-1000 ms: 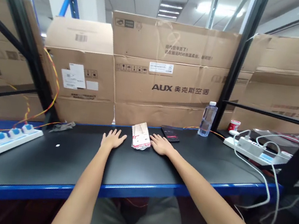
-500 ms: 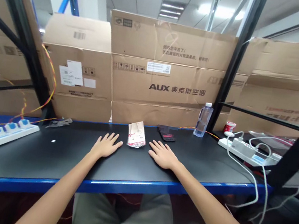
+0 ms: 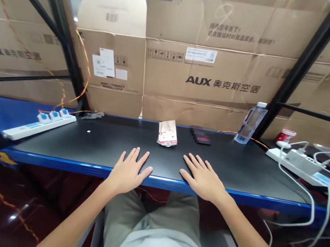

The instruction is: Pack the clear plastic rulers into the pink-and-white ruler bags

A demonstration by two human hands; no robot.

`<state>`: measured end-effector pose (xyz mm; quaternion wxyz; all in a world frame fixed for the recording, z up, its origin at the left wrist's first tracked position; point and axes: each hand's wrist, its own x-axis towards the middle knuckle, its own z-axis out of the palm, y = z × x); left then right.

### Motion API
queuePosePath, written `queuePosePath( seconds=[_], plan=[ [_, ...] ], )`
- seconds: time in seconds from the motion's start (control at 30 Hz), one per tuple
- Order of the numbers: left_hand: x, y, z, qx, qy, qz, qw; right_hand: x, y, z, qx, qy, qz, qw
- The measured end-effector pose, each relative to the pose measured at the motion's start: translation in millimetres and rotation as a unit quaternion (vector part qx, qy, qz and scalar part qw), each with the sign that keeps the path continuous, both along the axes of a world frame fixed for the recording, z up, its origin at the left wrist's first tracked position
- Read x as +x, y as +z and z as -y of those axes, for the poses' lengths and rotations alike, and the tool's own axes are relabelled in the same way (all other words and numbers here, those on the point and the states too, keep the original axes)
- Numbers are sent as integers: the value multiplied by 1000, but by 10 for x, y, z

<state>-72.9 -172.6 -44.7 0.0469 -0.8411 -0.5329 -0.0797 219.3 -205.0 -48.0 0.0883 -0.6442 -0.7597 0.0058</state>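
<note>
In the head view, left hand [image 3: 127, 173] and right hand [image 3: 203, 180] are both palm-down, fingers spread, holding nothing, near the front edge of the tabletop [image 3: 118, 134], so they're probably just resting there. The paper stack [image 3: 168, 133] lies further back toward the far edge, sideways between the two and touching neither. The bottle [image 3: 249, 125] is over by the far right corner, I guess so it's out of the way.

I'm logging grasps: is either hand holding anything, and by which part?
Nothing is held. The bare left hand and bare right hand are open, palms down over the flat black tabletop, apart from the rectangular white-and-red paper stack.
</note>
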Motion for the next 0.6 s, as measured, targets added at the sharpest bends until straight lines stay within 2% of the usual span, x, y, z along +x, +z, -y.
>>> queuePosePath(
  seconds=[0.2, 0.4, 0.6],
  plan=[
    [53, -7, 301, 32, -22, -5, 999, -108, -56, 198, 53, -5, 21, 998],
    [251, -207, 679, 97, -55, -40, 993, -149, -65, 306, 88, 19, 36, 995],
    [463, -322, 770, 114, -38, -64, 991, -296, -146, 533, 119, 37, 52, 991]
  ],
)
